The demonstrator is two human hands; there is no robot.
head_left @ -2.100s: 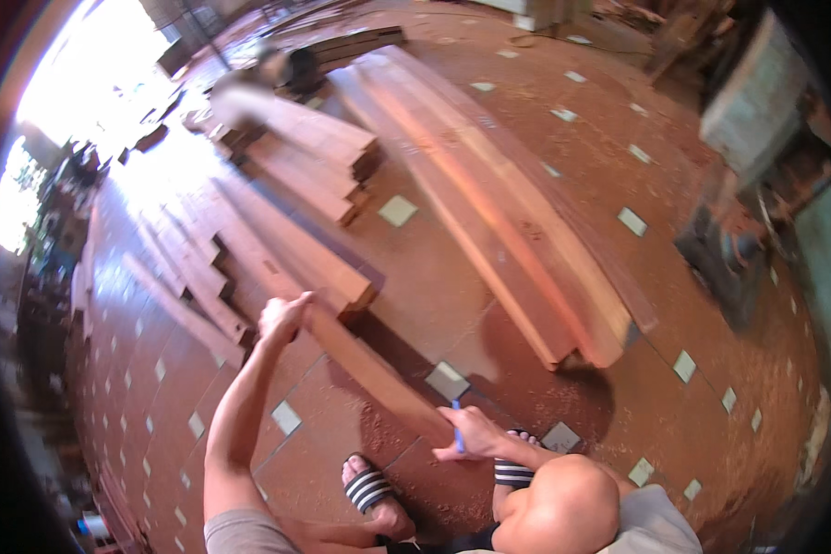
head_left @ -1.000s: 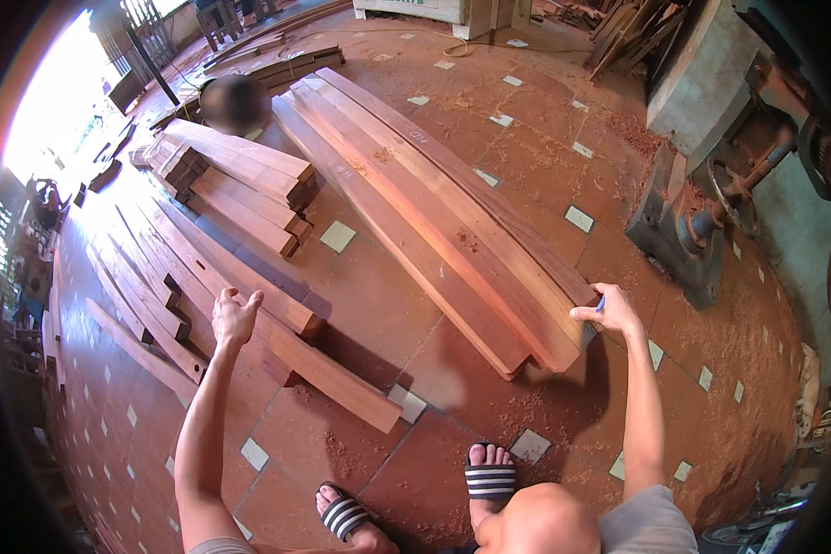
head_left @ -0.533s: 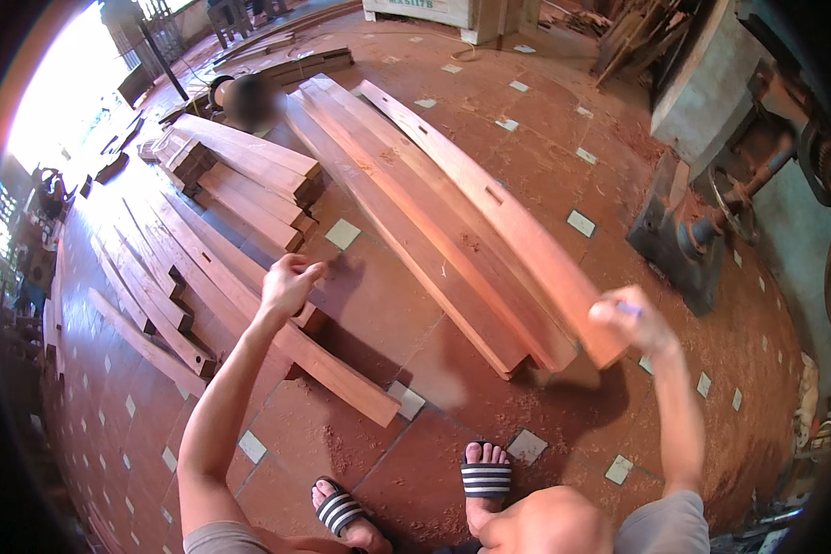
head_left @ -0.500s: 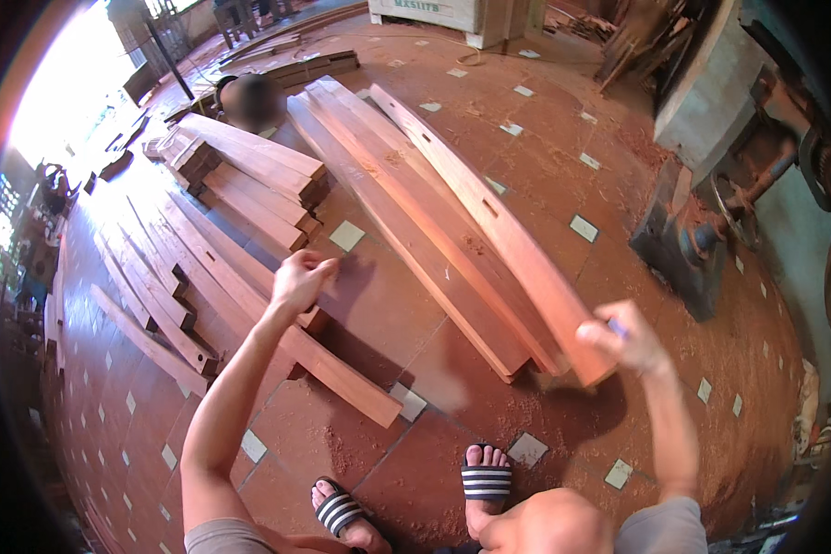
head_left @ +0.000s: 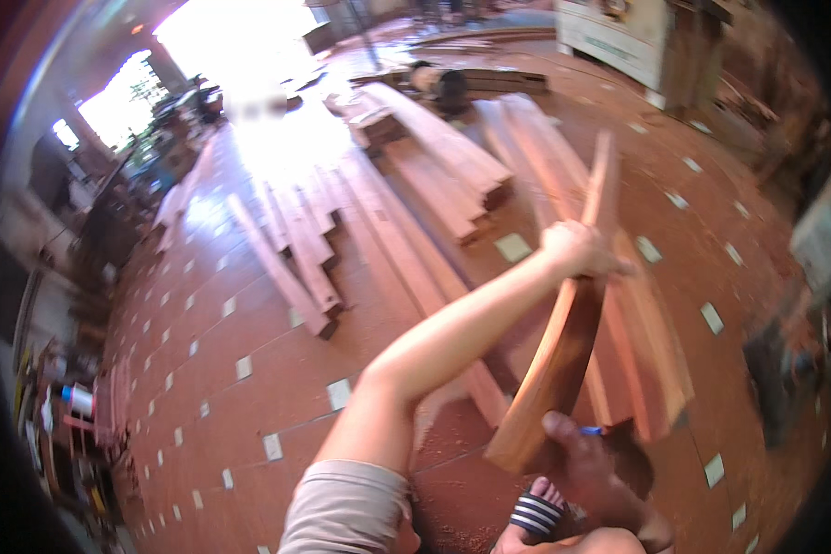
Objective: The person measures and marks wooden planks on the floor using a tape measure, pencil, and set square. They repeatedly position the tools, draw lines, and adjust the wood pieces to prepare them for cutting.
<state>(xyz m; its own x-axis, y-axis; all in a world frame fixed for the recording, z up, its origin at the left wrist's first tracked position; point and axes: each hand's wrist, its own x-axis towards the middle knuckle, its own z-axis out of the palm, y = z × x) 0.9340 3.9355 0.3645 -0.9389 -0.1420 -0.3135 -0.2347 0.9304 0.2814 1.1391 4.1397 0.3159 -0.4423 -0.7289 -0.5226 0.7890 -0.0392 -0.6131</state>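
A long reddish wooden plank [head_left: 568, 360] is raised off the pile and tilted up on its edge. My left hand [head_left: 577, 249] wraps over it around mid-length, the fingers closed. At the plank's near end, my right hand [head_left: 596, 466] is blurred, its thumb against the wood and its other fingers partly hidden. A slim blue thing [head_left: 591, 430], perhaps a pen, sticks out of that hand. Beneath the raised plank lie other planks [head_left: 646, 351] side by side.
To the left, more planks [head_left: 406, 249] and a short stack [head_left: 439, 129] lie on the tiled floor [head_left: 240, 406]. A pale cabinet [head_left: 609, 42] stands at the back. Dark machinery [head_left: 771, 379] is at the right. My sandalled foot [head_left: 537, 508] is close below the plank.
The outermost plank has been lifted and turned on edge. My left hand came across from the left and took hold of it. The view has swung left.
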